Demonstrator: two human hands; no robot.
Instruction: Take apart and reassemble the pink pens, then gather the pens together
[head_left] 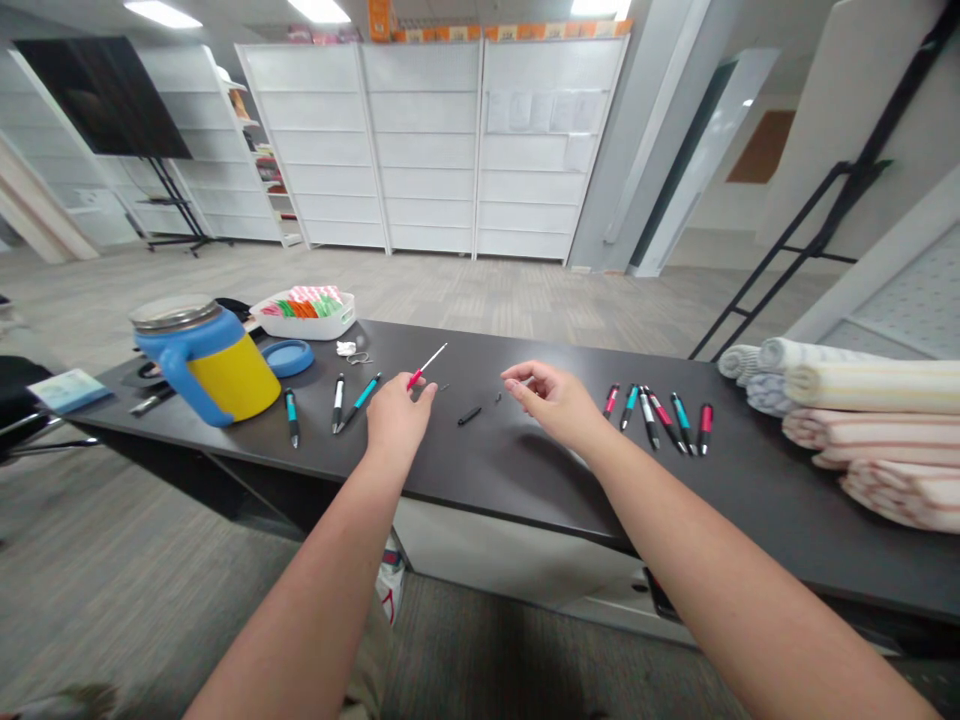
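1 head-worn camera looks forward and down from above and behind the left hand (397, 412), its grip mid-view, desk (480, 470) around, shelves (420, 150) well beyond.

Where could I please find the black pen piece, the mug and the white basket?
Black pen piece (469, 416): head view, its middle.
Mug (232, 370): head view, its yellow side.
White basket (315, 328): head view, its front wall.
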